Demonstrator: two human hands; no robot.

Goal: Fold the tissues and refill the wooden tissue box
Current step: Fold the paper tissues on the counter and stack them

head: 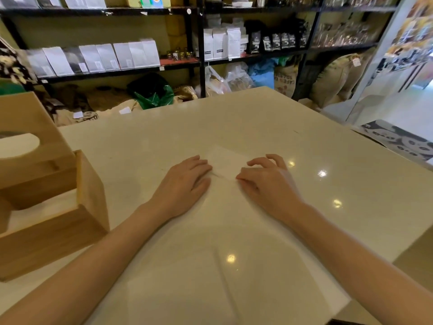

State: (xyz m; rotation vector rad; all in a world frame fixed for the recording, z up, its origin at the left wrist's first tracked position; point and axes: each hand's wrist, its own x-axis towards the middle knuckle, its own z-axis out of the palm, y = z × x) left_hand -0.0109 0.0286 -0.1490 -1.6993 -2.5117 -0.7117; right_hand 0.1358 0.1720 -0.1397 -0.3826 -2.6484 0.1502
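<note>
A thin white tissue (pixel 228 160) lies flat on the pale table (pixel 304 148), hard to tell from the surface. My left hand (pixel 187 181) presses palm-down on the tissue's left side, fingers together. My right hand (pixel 264 181) rests on its right side, thumb and forefinger pinched at the paper near the middle, other fingers curled up. A larger white sheet or stack (pixel 222 266) spreads between my forearms near the front edge. The wooden tissue box (pixel 58 221) stands open at the left, its lid (pixel 30 137) with an oval slot tilted up.
Black shelves (pixel 199 43) with white and black pouches run along the back wall. Sacks and plastic bags (pixel 152 90) lie on the floor beneath them. The table's right edge falls away to a patterned mat (pixel 398 139).
</note>
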